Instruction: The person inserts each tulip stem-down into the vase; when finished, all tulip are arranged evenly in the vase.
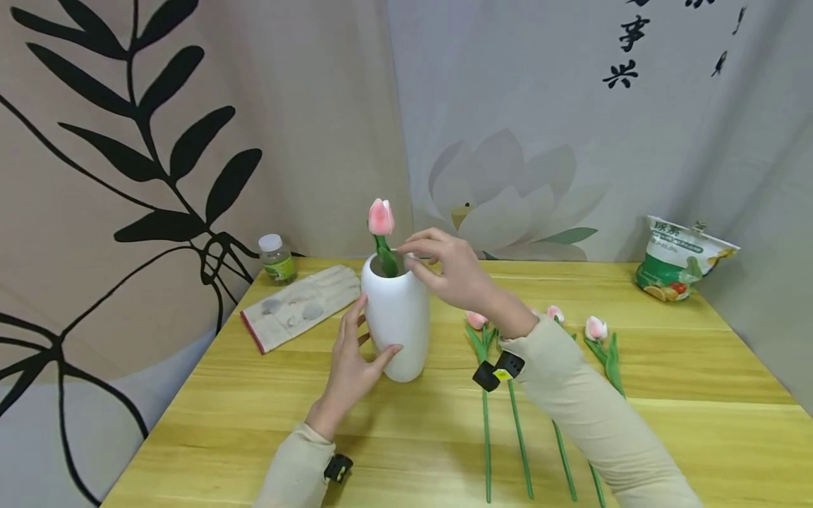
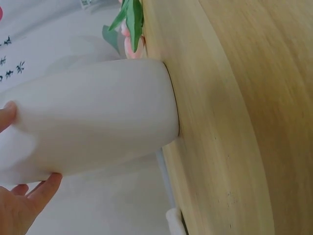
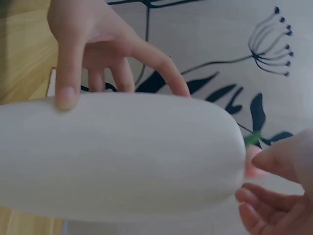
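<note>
On yellow wooden desk (image 1: 394,441), nearer left edge than right, the smooth white vase (image 1: 399,321), probably fragile, is best held at belly, as left hand (image 1: 351,361) grasps it; right hand (image 1: 456,267) seems released, beside its pink green-leaved tulip (image 1: 381,219)

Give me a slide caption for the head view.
Left hand holding the vase, right hand beside the tulip standing in it.

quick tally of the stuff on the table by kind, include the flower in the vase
rounded white vase: 1
pink tulips with green stems: 5 (1 in the vase, 4 lying flat)
flat off-white cloth item with red edge: 1
small clear jar with white lid, green label: 1
green-and-white packaged bag: 1
total: 9
</note>
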A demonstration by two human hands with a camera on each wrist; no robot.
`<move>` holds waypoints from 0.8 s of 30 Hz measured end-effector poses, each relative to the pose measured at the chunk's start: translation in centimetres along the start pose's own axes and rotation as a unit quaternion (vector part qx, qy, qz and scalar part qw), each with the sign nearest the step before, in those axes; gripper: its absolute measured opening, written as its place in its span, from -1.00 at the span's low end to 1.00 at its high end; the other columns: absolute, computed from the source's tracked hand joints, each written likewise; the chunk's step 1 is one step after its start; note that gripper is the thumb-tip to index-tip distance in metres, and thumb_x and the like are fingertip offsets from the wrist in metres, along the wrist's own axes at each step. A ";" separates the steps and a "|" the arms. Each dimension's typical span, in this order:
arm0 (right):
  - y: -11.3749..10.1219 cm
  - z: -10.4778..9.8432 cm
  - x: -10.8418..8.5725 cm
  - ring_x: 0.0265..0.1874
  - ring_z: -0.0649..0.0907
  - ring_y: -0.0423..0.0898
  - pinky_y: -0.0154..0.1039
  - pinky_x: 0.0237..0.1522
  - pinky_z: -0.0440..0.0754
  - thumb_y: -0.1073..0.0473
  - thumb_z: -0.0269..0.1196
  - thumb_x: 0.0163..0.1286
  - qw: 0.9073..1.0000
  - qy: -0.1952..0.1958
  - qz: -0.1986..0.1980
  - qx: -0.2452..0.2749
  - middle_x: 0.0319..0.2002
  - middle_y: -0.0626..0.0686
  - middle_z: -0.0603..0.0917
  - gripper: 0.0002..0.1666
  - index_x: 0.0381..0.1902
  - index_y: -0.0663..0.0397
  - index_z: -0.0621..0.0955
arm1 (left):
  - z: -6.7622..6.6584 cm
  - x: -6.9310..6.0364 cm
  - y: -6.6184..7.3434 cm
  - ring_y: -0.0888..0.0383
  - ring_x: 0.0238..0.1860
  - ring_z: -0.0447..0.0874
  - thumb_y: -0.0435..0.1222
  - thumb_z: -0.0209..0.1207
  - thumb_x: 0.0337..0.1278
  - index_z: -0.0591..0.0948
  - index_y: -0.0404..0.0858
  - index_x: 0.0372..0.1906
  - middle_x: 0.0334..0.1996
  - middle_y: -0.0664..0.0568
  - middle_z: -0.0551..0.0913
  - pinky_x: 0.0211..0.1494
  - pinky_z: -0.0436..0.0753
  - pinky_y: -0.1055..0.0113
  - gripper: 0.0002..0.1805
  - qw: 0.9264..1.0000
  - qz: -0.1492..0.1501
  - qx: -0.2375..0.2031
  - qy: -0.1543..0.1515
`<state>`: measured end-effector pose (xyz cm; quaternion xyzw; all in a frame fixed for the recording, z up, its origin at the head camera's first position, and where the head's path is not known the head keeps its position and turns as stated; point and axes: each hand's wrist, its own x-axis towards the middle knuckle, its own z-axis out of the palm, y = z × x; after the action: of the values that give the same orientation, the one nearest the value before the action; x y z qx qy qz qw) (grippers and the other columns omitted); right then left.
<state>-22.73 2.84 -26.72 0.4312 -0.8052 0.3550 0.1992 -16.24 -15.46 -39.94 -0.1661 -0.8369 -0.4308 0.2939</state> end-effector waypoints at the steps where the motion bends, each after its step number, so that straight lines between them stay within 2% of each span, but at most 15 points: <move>1: 0.3 -0.2 -0.2 -0.24 0.63 -0.05 -0.23 -0.29 0.63 0.28 0.14 0.22 1.000 0.003 0.009 -0.003 -0.12 0.13 0.59 -0.77 -0.18 0.19 0.62 | 0.0 0.0 0.0 -0.24 0.09 0.39 -0.31 0.36 -0.25 -0.02 -0.07 0.36 0.23 -0.20 0.19 -0.13 0.62 0.03 0.03 1.000 0.000 0.000 0.002; 4: 1.4 -0.8 -1.2 -0.23 0.63 -0.01 -0.20 -0.31 0.64 0.27 0.14 0.22 0.998 -0.009 0.054 -0.017 -0.12 0.15 0.60 -0.77 -0.17 0.18 0.62 | 0.1 -0.1 0.0 -0.23 0.09 0.40 -0.31 0.36 -0.25 -0.01 -0.07 0.35 0.23 -0.19 0.20 -0.13 0.63 0.05 0.03 1.000 0.001 0.002 0.006; 6: 2.4 -1.1 -2.1 -0.23 0.62 0.01 -0.21 -0.42 0.61 0.26 0.13 0.23 0.993 -0.047 0.102 -0.027 -0.12 0.16 0.60 -0.76 -0.16 0.17 0.62 | 0.1 -0.1 0.0 -0.22 0.09 0.41 -0.31 0.36 -0.25 0.00 -0.08 0.35 0.22 -0.19 0.20 -0.14 0.63 0.06 0.02 1.000 0.001 0.002 0.007; 7: 2.9 -1.2 -2.6 -0.23 0.62 0.01 -0.24 -0.44 0.60 0.25 0.11 0.25 0.988 -0.077 0.132 -0.032 -0.12 0.17 0.61 -0.75 -0.14 0.17 0.61 | 0.1 -0.1 0.0 -0.21 0.09 0.41 -0.30 0.36 -0.25 0.00 -0.08 0.35 0.22 -0.18 0.20 -0.14 0.63 0.06 0.02 1.000 0.001 0.002 0.007; 8: 3.5 -1.1 -3.3 -0.30 0.64 -0.01 -0.28 -0.49 0.59 0.25 0.10 0.26 0.980 -0.111 0.162 -0.033 -0.13 0.20 0.61 -0.74 -0.12 0.18 0.60 | 0.0 -0.2 -0.1 -0.21 0.09 0.41 -0.30 0.36 -0.25 0.00 -0.09 0.35 0.22 -0.19 0.20 -0.14 0.63 0.06 0.02 1.000 0.001 0.003 0.007; 10: 4.8 -0.8 -4.7 -0.53 0.61 -0.09 -0.36 -0.62 0.49 0.25 0.09 0.26 0.959 -0.180 0.218 -0.035 -0.22 0.21 0.64 -0.71 -0.08 0.22 0.58 | -0.1 -0.1 0.0 -0.21 0.09 0.40 -0.30 0.36 -0.26 0.01 -0.09 0.35 0.23 -0.18 0.20 -0.14 0.63 0.06 0.01 1.000 -0.001 0.000 0.007; 12: 6.2 -0.1 -6.3 -0.56 0.59 -0.11 -0.38 -0.61 0.47 0.28 0.08 0.26 0.936 -0.233 0.261 -0.049 -0.21 0.23 0.64 -0.69 -0.07 0.25 0.57 | -0.1 0.0 0.0 -0.21 0.09 0.41 -0.30 0.36 -0.26 0.01 -0.10 0.34 0.23 -0.18 0.20 -0.14 0.63 0.06 0.01 1.000 0.001 0.001 0.009; 14: 7.5 0.8 -8.1 -0.70 0.52 -0.15 -0.41 -0.67 0.44 0.31 0.10 0.22 0.917 -0.259 0.301 -0.050 -0.20 0.24 0.64 -0.70 -0.09 0.29 0.57 | -0.1 0.0 0.1 -0.21 0.09 0.41 -0.30 0.37 -0.26 0.01 -0.11 0.34 0.23 -0.19 0.20 -0.14 0.63 0.05 0.02 1.000 0.002 -0.001 0.009; 15: 8.0 1.2 -9.0 -0.72 0.49 -0.17 -0.42 -0.68 0.40 0.33 0.11 0.20 0.909 -0.266 0.316 -0.053 -0.22 0.22 0.65 -0.71 -0.11 0.29 0.58 | 0.0 0.0 0.1 -0.21 0.09 0.41 -0.30 0.37 -0.26 0.01 -0.11 0.35 0.23 -0.19 0.20 -0.14 0.63 0.05 0.02 1.000 0.002 -0.001 0.008; 17: 8.8 2.0 -10.6 -0.71 0.54 -0.16 -0.43 -0.70 0.43 0.34 0.13 0.16 0.897 -0.273 0.343 -0.059 -0.20 0.21 0.64 -0.73 -0.15 0.27 0.60 | 0.1 0.0 0.1 -0.21 0.09 0.40 -0.30 0.36 -0.25 0.00 -0.11 0.35 0.23 -0.19 0.19 -0.15 0.63 0.05 0.02 1.000 0.002 0.000 0.004; 18: 8.9 2.3 -11.3 -0.78 0.48 -0.20 -0.47 -0.75 0.36 0.33 0.15 0.15 0.888 -0.278 0.361 -0.060 -0.26 0.18 0.66 -0.73 -0.16 0.23 0.61 | 0.2 -0.1 0.1 -0.20 0.09 0.40 -0.30 0.36 -0.25 0.00 -0.10 0.35 0.23 -0.19 0.19 -0.14 0.63 0.04 0.02 1.000 0.000 -0.001 0.002; 20: 9.0 3.0 -12.3 -0.80 0.46 -0.21 -0.45 -0.75 0.36 0.29 0.19 0.12 0.882 -0.278 0.375 -0.068 -0.38 0.11 0.67 -0.77 -0.22 0.16 0.63 | 0.2 -0.1 0.1 -0.19 0.10 0.39 -0.30 0.36 -0.24 -0.01 -0.08 0.35 0.23 -0.18 0.19 -0.14 0.63 0.03 0.02 1.000 -0.004 -0.002 -0.001; 21: 9.0 3.2 -12.5 -0.76 0.47 -0.21 -0.44 -0.72 0.37 0.27 0.22 0.10 0.882 -0.277 0.374 -0.078 -0.40 0.09 0.68 -0.78 -0.24 0.13 0.65 | 0.2 -0.2 0.1 -0.19 0.10 0.39 -0.29 0.35 -0.23 -0.01 -0.07 0.35 0.23 -0.18 0.19 -0.13 0.62 0.03 0.01 1.000 -0.006 -0.001 -0.002; 24: 8.9 4.2 -13.0 -0.63 0.46 -0.17 -0.41 -0.64 0.37 0.25 0.27 0.03 0.889 -0.252 0.370 -0.098 -0.39 0.08 0.68 -0.79 -0.30 0.09 0.66 | 0.1 -0.2 0.1 -0.20 0.11 0.38 -0.29 0.35 -0.23 -0.02 -0.06 0.35 0.23 -0.17 0.18 -0.12 0.62 0.02 0.02 1.000 -0.012 -0.002 -0.001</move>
<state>-23.08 10.21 -41.22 0.1549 -0.9602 0.2017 -0.1153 -16.04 -15.29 -40.03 -0.1574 -0.8382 -0.4360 0.2875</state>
